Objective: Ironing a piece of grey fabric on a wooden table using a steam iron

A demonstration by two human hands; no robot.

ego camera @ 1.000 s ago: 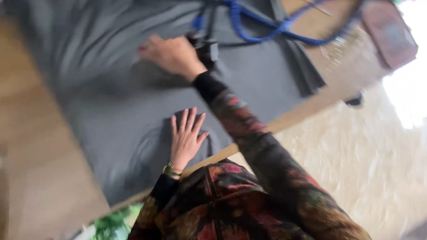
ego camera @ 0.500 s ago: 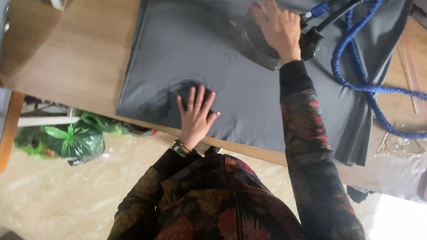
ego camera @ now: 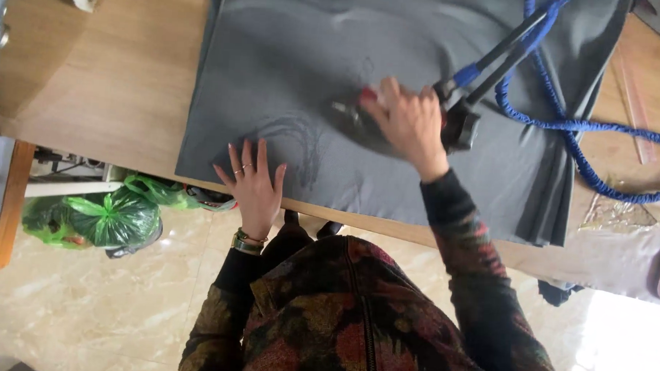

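The right hand (ego camera: 409,122) has its fingers wrapped over the handle of a steam iron (ego camera: 361,121), which rests on grey cloth (ego camera: 290,67) spread across the wooden bench (ego camera: 92,89). The iron looks heavy and hot, best gripped by that handle. At about seven o'clock from it, the left hand (ego camera: 255,183) lies flat, fingers spread wide, pinning the soft, limp cloth. A blue hose (ego camera: 566,128) trails off toward three o'clock.

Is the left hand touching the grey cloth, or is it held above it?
Touching. In the head view the left hand lies flat, fingers spread, on the grey cloth near the table edge, with no gap showing. The right hand grips the iron.
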